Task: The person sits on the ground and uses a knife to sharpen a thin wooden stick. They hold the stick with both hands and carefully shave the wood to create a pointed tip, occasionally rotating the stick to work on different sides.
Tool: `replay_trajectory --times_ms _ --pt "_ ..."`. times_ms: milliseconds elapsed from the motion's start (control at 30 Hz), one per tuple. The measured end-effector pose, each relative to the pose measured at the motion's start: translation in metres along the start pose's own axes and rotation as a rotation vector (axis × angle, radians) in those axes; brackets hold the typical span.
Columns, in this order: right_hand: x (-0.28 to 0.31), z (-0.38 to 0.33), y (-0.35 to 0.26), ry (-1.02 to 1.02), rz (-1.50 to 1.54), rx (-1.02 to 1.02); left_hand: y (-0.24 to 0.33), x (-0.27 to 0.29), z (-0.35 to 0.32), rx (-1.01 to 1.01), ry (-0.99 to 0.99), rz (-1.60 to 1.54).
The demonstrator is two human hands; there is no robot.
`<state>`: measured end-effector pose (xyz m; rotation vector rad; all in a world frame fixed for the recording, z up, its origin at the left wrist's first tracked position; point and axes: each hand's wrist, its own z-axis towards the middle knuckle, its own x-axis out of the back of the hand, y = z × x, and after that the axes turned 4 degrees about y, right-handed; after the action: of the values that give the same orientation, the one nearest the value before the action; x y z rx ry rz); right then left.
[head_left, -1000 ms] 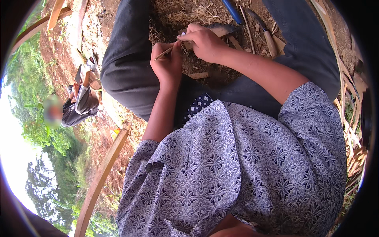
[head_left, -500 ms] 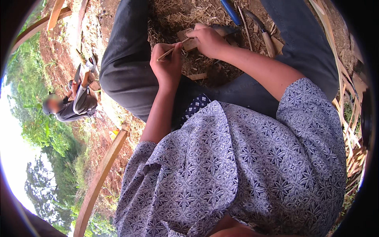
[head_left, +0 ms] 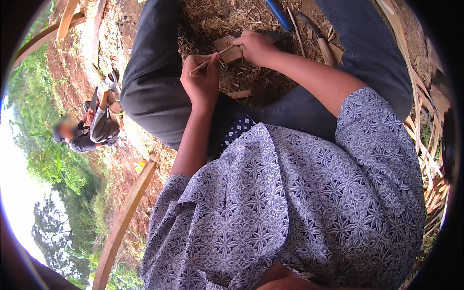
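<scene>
A thin wooden stick (head_left: 225, 50) runs slantwise between my two hands. My left hand (head_left: 200, 79) is closed round its near part, and a short end pokes out past the fingers at the left. The far end is pinched in the fingers of my right hand (head_left: 257, 48). Beneath the stick, a small flat wooden block (head_left: 228, 49) lies on the ground between my legs; my right hand partly covers it. A dark object (head_left: 278, 36) shows just beyond that hand, its kind unclear.
A blue rod-shaped handle (head_left: 279, 14), another thin stick (head_left: 296, 31) and a curved knife with a wooden handle (head_left: 325, 50) lie beyond my right hand. Wood shavings cover the ground. Long split strips (head_left: 430, 159) pile up at the right. Another person (head_left: 92, 130) sits at the far left.
The gap between my hands has widened slightly, and more of the stick shows between them. Both hands keep their hold. The whole view has shifted a little.
</scene>
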<state>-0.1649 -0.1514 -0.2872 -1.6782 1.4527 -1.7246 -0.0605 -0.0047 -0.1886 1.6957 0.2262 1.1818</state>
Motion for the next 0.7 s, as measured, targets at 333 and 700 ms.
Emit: replay_trajectory --times_ms 333,700 --pt "0.009 0.012 0.02 -0.032 0.111 0.056 0.024 -0.003 0.006 0.167 0.07 -0.355" --pt "0.144 0.032 -0.092 0.023 0.983 -0.086 0.132 0.05 0.022 0.4 -0.193 -0.715"
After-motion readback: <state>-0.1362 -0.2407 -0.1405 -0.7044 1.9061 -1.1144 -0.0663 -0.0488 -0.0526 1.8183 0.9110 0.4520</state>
